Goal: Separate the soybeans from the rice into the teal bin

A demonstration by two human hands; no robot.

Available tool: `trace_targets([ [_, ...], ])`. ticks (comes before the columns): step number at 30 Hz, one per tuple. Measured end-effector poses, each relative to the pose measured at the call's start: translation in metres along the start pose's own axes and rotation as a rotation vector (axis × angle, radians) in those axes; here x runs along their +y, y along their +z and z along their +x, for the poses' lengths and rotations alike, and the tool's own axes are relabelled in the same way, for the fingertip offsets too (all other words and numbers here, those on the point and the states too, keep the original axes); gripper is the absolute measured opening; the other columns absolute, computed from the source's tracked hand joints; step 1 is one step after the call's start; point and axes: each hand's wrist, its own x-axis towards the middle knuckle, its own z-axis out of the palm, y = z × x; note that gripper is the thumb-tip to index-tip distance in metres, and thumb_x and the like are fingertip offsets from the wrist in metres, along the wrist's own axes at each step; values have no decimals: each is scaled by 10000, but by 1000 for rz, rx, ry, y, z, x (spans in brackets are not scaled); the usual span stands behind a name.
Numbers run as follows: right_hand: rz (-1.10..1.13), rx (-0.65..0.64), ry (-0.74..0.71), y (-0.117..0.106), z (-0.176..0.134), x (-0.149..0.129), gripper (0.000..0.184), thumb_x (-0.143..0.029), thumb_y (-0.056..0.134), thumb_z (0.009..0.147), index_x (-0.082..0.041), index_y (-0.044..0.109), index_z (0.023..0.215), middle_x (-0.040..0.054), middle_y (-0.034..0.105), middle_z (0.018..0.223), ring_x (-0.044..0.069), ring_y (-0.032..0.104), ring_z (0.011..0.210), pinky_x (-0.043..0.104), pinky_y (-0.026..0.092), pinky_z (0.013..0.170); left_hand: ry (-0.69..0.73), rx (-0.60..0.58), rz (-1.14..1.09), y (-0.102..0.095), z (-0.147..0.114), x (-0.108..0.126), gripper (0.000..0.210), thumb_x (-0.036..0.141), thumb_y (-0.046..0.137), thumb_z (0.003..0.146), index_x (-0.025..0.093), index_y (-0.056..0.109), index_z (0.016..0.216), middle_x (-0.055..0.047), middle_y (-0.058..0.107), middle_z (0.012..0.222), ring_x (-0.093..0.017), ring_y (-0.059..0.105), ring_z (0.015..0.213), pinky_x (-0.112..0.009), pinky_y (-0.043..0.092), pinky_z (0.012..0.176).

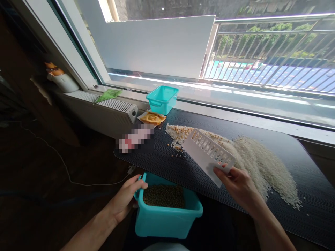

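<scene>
My left hand is closed round the left rim of a turquoise plastic basket, just below the table's front edge. Inside it lie many small, round, greenish-brown beans. My right hand grips a white plastic plate by its near right corner. A row of slots runs along one long side of this plate, which is tilted over the table. Behind and beside it spreads a long heap of white rice. Yellow beans are mixed in at the heap's left end.
A second turquoise basket stands at the back of the dark table. In front of it lies a yellow cloth-like thing, with a pixelated object nearer. A radiator is at left, carrying a green cloth. Windows line the back.
</scene>
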Motion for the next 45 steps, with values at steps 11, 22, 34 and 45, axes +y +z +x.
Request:
trace_targets([
  [11,78,-13,45,7,-2,9,281,-432,656,672,-167,736,723,17,646,527,151,535,434,239,419,386,25,1,-22,0,3,1,299,300,722,564,195,528,766,84,456,558,-71,401,419,-173,207,360],
  [22,-32,6,44,10,7,-2,316,-459,621,639,-166,735,677,30,642,515,167,544,442,250,422,392,32,37,-35,-4,4,7,316,295,733,534,197,518,743,95,423,528,-72,389,402,-175,186,359],
  [34,-17,-4,-36,5,-8,15,320,-479,672,708,-170,747,673,46,676,592,180,579,499,254,458,424,42,47,-31,-11,5,11,321,294,746,539,194,503,723,102,391,531,-63,363,411,-173,178,365],
  [45,-115,-239,-219,32,-12,-19,315,-398,547,858,-172,692,694,37,685,681,176,607,618,248,495,553,69,94,-22,-26,7,22,307,276,746,520,186,507,690,91,429,531,-67,393,415,-170,201,376],
])
